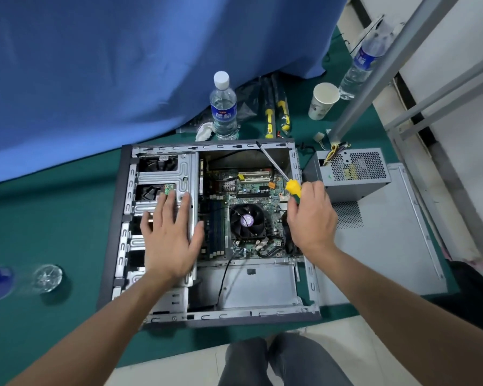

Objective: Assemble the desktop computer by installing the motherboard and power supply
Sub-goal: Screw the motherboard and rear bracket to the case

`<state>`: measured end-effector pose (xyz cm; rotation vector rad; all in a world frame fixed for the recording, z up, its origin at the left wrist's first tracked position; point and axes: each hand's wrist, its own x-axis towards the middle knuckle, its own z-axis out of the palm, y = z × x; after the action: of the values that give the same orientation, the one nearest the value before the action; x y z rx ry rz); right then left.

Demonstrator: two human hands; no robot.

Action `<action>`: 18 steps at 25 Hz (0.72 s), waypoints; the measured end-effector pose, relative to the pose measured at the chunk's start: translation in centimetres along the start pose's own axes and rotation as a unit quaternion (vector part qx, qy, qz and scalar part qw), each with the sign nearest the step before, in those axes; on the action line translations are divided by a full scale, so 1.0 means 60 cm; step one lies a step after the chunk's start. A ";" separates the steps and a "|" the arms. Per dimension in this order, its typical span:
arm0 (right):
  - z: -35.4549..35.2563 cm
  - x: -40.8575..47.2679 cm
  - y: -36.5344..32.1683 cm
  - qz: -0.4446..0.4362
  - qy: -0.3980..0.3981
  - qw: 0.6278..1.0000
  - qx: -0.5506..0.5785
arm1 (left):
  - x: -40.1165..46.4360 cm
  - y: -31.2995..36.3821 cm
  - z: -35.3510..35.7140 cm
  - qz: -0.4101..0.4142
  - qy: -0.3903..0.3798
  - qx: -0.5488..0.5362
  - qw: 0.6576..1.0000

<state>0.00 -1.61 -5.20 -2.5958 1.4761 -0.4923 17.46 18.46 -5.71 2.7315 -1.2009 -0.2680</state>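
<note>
An open grey computer case lies on its side on the green table. The motherboard, with its black CPU fan, sits inside the case's right half. My left hand rests flat, fingers spread, on the silver drive cage. My right hand grips the yellow-and-green handle of a screwdriver; its long shaft slants up-left to the case's top edge. The grey power supply stands outside the case, on the right, with its wires trailing behind.
The case's side panel lies to the right under the power supply. A water bottle, two yellow-handled tools and a paper cup stand behind the case. Another bottle lies at the left. Blue cloth covers the back.
</note>
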 end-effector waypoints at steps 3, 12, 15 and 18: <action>-0.004 0.000 -0.003 -0.003 0.005 1.000 -0.008 | 0.006 -0.008 0.004 -0.004 0.006 0.006 1.000; -0.008 -0.008 -0.001 -0.025 0.004 0.999 -0.023 | 0.001 -0.009 0.007 0.000 0.004 0.006 1.000; -0.005 -0.006 0.000 -0.022 0.008 1.000 -0.017 | 0.004 -0.009 0.007 -0.002 0.000 0.007 1.000; -0.003 -0.005 0.004 -0.018 0.001 1.000 -0.013 | 0.005 -0.010 0.009 0.000 -0.002 0.008 1.000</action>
<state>-0.37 -1.48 -5.13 -2.6466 1.4487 -0.4834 17.98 18.59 -6.40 2.7463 -1.2087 -0.2636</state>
